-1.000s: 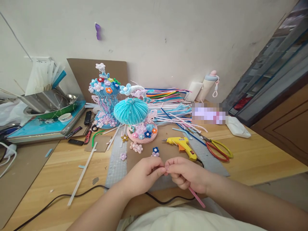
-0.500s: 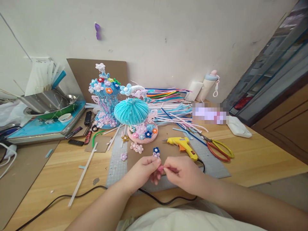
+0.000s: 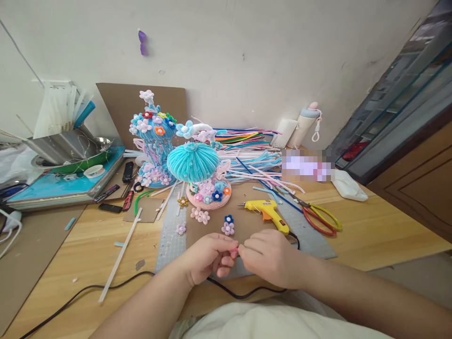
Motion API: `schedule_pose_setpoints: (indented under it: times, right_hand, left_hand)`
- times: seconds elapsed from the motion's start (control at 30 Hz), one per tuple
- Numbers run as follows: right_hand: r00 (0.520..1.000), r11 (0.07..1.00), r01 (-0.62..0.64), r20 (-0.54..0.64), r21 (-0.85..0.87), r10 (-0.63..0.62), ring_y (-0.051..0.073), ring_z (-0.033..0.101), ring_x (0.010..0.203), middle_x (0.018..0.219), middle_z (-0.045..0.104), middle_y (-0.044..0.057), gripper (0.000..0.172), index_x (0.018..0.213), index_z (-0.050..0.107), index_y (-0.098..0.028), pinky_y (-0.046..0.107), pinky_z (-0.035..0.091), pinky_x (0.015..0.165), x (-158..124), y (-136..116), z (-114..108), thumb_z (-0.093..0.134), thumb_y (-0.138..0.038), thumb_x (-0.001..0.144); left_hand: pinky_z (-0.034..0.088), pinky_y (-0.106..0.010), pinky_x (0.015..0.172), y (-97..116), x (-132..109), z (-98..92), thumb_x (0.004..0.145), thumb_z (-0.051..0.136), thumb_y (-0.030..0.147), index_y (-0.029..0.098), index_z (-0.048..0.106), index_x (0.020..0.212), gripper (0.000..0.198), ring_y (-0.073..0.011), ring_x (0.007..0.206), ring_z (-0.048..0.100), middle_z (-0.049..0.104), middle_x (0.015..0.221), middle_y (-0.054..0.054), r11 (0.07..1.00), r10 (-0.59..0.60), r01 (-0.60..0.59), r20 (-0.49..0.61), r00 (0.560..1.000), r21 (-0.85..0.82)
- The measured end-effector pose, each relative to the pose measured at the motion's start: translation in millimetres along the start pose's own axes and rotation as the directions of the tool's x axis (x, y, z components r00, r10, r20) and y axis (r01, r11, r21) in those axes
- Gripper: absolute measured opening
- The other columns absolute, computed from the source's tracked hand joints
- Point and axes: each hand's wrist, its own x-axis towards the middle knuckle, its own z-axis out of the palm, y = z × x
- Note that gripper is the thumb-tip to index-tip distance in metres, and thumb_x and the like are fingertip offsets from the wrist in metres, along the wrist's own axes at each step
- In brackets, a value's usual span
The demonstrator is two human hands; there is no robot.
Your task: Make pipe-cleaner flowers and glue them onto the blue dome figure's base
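Between the fingertips of my left hand (image 3: 215, 256) is a small pink fuzzy piece (image 3: 234, 251), mostly covered, so its shape is unclear. My right hand (image 3: 270, 258) is closed in a pinch at the right side of that same piece. Just beyond my hands lie a lilac pipe-cleaner flower (image 3: 228, 229) and a dark blue flower (image 3: 229, 219). Further back stands a pipe-cleaner ornament with a turquoise ribbed dome (image 3: 192, 162) above a round pink base (image 3: 212, 205) set with flowers. Pale pink flowers (image 3: 200, 215) rest in front of that base.
A yellow glue gun (image 3: 268, 211) lies right of centre, its black cord (image 3: 240, 296) running near my wrists. Scissors (image 3: 323, 219) are further right. Bundled pipe cleaners (image 3: 250, 165) and a taller flowered ornament (image 3: 153, 136) stand behind. A glue stick (image 3: 120, 256) lies left.
My hands have shifted slightly down and my left fingers have curled in around the pink piece. The lilac flower beyond them is now fully uncovered. The view has tilted slightly.
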Motion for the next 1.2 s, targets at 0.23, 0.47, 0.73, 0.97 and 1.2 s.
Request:
schedule_pose_setpoints:
  times: [0.23, 0.47, 0.73, 0.97, 1.2]
  right_hand:
    - [0.644, 0.125, -0.67, 0.489, 0.732, 0.589, 0.006, 0.016, 0.039, 0.045, 0.026, -0.011, 0.011, 0.066, 0.04, -0.021, 0.02, 0.011, 0.039, 14.1, 4.6, 1.2, 0.048, -0.022, 0.073]
    - [0.63, -0.056, -0.676, 0.617, 0.734, 0.471, 0.006, 0.011, 0.039, 0.048, 0.022, -0.012, 0.012, 0.068, 0.037, -0.022, 0.02, 0.01, 0.038, 15.9, 6.5, 2.6, 0.048, -0.023, 0.073]
    - [0.995, 0.994, -0.093, -0.033, 0.056, 0.095, 0.013, 0.046, 0.06, 0.063, 0.055, 0.002, 0.015, 0.067, 0.051, -0.018, 0.026, 0.028, 0.055, -0.5, 1.8, 11.3, 0.046, -0.017, 0.081]
    - [0.658, 0.174, -0.667, 0.463, 0.724, 0.595, 0.006, 0.018, 0.04, 0.046, 0.026, -0.011, 0.015, 0.066, 0.039, -0.021, 0.019, 0.014, 0.04, 15.3, 5.4, 3.6, 0.049, -0.027, 0.075]
    - [0.844, 0.694, -0.531, 0.227, 0.487, 0.487, 0.009, 0.033, 0.046, 0.051, 0.039, -0.006, 0.013, 0.065, 0.043, -0.02, 0.023, 0.022, 0.046, 7.7, 3.6, 5.4, 0.047, -0.022, 0.077]
  left_hand:
    - [0.036, -0.023, 0.062, 5.2, -7.3, 8.1, 0.083, 0.052, 0.041, 0.017, 0.055, 0.083, 0.024, -0.0121, 0.068, 0.047, 0.053, 0.075, 0.0, 0.694, 0.496, -0.319, -0.108, 0.861, 0.645]
    - [0.031, -0.023, 0.059, 2.9, -5.8, 9.0, 0.088, 0.044, 0.032, 0.017, 0.049, 0.067, 0.026, -0.0114, 0.064, 0.041, 0.046, 0.065, 0.002, 0.573, 0.533, -0.311, -0.056, 0.844, 0.759]
    - [0.027, -0.022, 0.043, -3.1, 2.7, -2.4, 0.074, 0.057, 0.043, 0.016, 0.047, 0.062, 0.031, -0.0079, 0.043, 0.035, 0.04, 0.051, 0.005, 0.984, 0.079, -0.068, -0.063, 0.995, 0.163]
    - [0.033, -0.023, 0.06, 5.8, -7.3, 7.9, 0.085, 0.049, 0.04, 0.017, 0.052, 0.077, 0.024, -0.0111, 0.066, 0.042, 0.048, 0.07, 0.002, 0.664, 0.488, -0.331, -0.053, 0.871, 0.671]
    - [0.031, -0.023, 0.053, -1.0, -1.0, 3.8, 0.08, 0.052, 0.041, 0.016, 0.047, 0.06, 0.032, -0.0097, 0.054, 0.038, 0.043, 0.054, 0.004, 0.826, 0.36, -0.273, -0.089, 0.929, 0.494]
